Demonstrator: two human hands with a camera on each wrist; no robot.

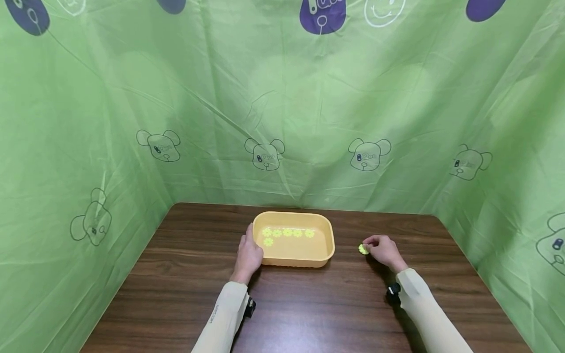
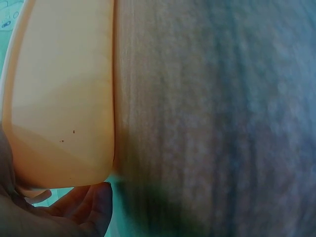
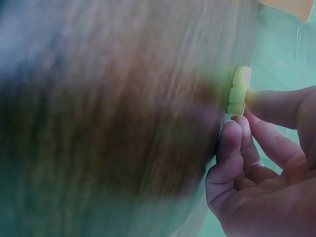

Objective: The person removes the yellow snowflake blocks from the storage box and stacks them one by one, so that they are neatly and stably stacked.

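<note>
Head view: tray on dark wood tabletop, far side, about mid-width. Six yellow-green flowers inside: five in a row along the far side, one nearer, at the left. Left hand holds the tray's left end. Right hand well apart to the right; thumb and forefinger on a single yellow-green flower piece, right of the tray. Pale sleeves on both arms; green curtain behind.

Left wrist view: fingers bent round the tray's left end, hand only slightly open, tray in its grip. Small dark specks on the near wall.

Right wrist view: thumb and forefinger nearly together, pinching the flower piece, seen edge-on; other fingers curled. Cannot tell whether the piece touches the tabletop.
</note>
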